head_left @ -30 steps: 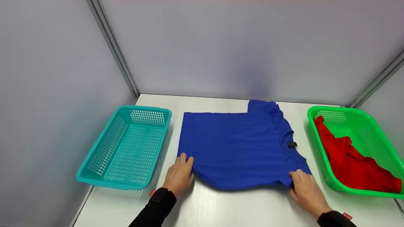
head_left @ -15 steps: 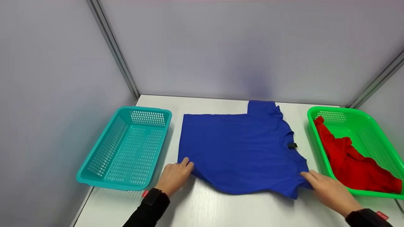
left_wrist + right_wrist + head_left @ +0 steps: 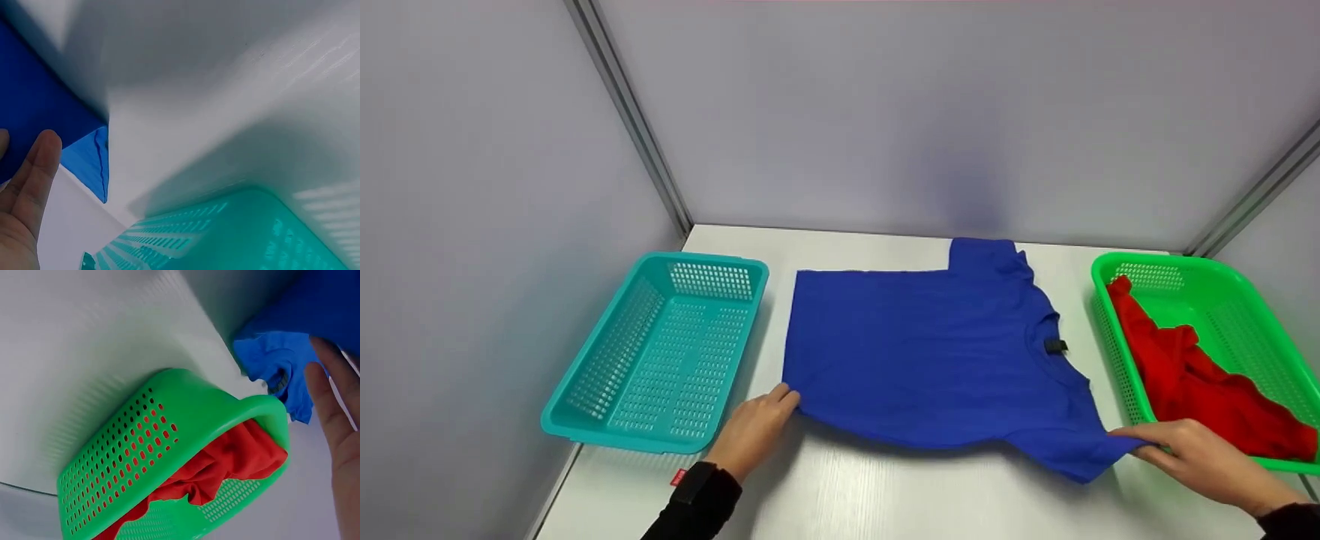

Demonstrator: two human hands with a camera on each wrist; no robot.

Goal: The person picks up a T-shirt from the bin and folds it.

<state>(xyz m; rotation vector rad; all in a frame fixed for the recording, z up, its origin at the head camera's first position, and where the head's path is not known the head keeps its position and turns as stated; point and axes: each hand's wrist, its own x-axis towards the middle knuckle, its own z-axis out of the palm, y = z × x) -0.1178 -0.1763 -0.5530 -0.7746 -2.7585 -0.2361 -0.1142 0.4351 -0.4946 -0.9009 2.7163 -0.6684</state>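
A blue T-shirt (image 3: 915, 345) lies sideways on the white table, its hem to the left and its collar with a black tag to the right. My left hand (image 3: 757, 427) pinches the near corner of the hem, lifting that edge slightly. With thumb and fingers my right hand (image 3: 1200, 457) pinches the near sleeve and stretches it out to the right. In the left wrist view the cloth passes behind the fingers (image 3: 42, 163) of the left hand. The right wrist view shows the sleeve side of the shirt (image 3: 315, 315) at the right hand's fingertips.
A turquoise perforated basket (image 3: 652, 435) stands at the left. At the right is a green basket (image 3: 1252, 300) holding a red garment (image 3: 1192, 390); my right hand overlaps its near rim in the head view. Grey panels (image 3: 885, 112) wall the table at the back and sides.
My right hand has moved right and slightly nearer, drawing the near sleeve out. The left hand has shifted a little left and down with the hem corner. The baskets stay put.
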